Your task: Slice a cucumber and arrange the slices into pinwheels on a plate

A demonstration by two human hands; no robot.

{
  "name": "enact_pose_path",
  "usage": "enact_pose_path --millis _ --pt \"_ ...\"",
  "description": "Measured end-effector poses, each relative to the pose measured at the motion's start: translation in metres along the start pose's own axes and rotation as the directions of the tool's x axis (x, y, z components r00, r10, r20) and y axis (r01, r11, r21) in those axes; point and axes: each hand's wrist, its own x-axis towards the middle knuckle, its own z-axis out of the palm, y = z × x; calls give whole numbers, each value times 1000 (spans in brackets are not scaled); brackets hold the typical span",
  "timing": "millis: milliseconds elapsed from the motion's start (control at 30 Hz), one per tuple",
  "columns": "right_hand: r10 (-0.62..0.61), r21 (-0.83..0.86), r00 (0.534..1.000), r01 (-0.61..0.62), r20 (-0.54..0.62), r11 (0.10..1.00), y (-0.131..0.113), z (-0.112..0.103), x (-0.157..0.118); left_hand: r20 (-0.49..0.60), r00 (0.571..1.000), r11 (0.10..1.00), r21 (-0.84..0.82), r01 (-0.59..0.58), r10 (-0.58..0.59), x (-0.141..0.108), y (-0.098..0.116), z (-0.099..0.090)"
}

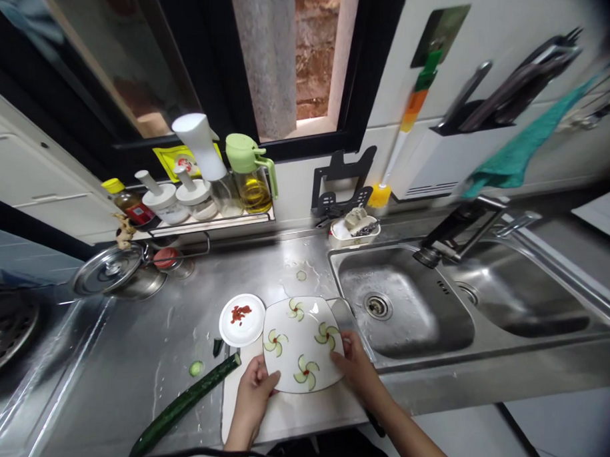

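Over the board (291, 415), both hands (253, 390) hold the plate (299, 338); cucumber (185, 404) alongside

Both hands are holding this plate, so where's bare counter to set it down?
Steel counter left of the cucumber, this side of the lidded pot; a smaller patch between the small white plate and bottle rack. Crowded: the cutting board's far left corner.
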Motion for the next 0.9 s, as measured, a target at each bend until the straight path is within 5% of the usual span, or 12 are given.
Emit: enact_pose_path --millis 167,400,900 --pt "199 135 974 -212 108 968 -25 12 -20 29 1000 998 -54 12 -10 -15 12 -6" --pt "167 150 975 -189 150 970 -48 17 -33 59 998 997 -78 -28 33 -25 21 -10" --pt "194 262 971 -226 140 938 -47 19 -28 75 997 999 -40 29 -26 -21 29 -8"
